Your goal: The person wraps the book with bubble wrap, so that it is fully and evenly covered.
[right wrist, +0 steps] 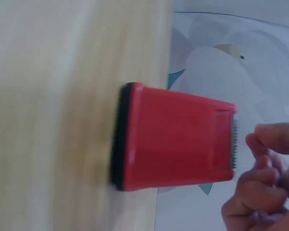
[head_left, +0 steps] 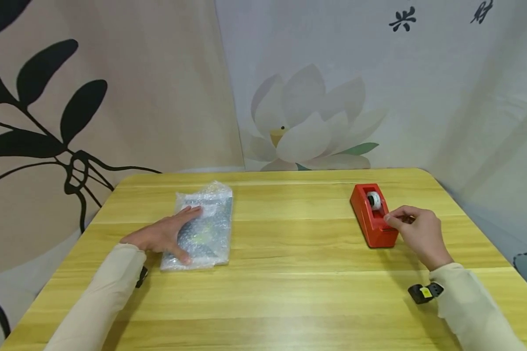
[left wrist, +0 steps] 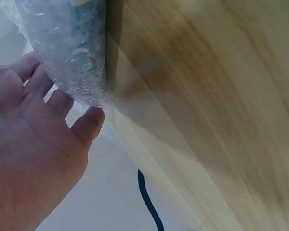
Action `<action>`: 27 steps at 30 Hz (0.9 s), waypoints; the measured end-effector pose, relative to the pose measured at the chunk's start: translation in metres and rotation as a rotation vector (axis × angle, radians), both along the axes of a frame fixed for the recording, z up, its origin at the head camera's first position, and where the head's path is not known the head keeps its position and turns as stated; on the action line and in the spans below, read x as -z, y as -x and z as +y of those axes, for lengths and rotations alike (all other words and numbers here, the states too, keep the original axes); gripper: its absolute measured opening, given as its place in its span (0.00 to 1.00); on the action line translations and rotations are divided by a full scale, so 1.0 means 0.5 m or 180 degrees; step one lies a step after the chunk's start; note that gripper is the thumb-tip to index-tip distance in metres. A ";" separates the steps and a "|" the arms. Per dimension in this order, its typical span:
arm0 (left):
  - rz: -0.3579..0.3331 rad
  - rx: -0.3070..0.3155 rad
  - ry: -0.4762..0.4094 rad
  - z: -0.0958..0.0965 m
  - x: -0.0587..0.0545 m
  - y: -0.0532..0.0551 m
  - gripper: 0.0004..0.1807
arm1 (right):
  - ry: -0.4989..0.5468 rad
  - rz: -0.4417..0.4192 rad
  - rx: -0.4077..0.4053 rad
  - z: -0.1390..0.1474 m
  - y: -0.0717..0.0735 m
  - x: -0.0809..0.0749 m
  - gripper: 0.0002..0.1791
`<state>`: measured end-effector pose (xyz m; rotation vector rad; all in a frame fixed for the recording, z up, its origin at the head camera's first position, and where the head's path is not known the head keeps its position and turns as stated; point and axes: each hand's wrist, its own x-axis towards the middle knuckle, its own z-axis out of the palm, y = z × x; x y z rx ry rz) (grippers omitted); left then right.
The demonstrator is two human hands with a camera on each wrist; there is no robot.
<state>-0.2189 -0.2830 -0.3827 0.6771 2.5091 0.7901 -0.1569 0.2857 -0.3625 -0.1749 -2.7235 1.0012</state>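
A flat package in clear bubble wrap (head_left: pixel 211 239) lies on the left half of the table. My left hand (head_left: pixel 169 234) rests over its left side, thumb and fingers spread; in the left wrist view the fingertips meet the edge of the wrap (left wrist: pixel 70 57). To the right stands a red tape dispenser (head_left: pixel 365 219) holding a white roll of tape (head_left: pixel 375 201). At its front end my right hand (head_left: pixel 421 234) pinches thumb and forefinger together, just off the toothed cutter (right wrist: pixel 234 144). The clear tape end between those fingertips is hard to make out.
The wooden table (head_left: pixel 285 282) stretches between the package and the dispenser, its back edge against a printed cloth (head_left: pixel 180 97). A small black camera (head_left: pixel 423 293) hangs at the right wrist.
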 end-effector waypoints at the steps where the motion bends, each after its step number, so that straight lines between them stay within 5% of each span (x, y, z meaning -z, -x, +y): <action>1: -0.0001 0.0009 -0.0012 0.000 0.001 0.000 0.75 | 0.0164 -0.0068 -0.0005 0.001 0.003 -0.006 0.14; 9: 0.0048 0.0035 -0.0004 -0.002 0.003 0.000 0.75 | 0.1412 -0.0430 -0.0308 0.020 0.054 -0.054 0.10; 20: -0.0036 -0.0008 -0.0014 0.000 0.006 -0.001 0.75 | 0.1998 -0.0665 -0.0460 0.016 0.129 -0.110 0.13; 27: -0.0007 -0.0011 -0.0018 -0.004 0.004 -0.001 0.75 | 0.1982 -0.0550 -0.0530 0.012 0.101 -0.125 0.12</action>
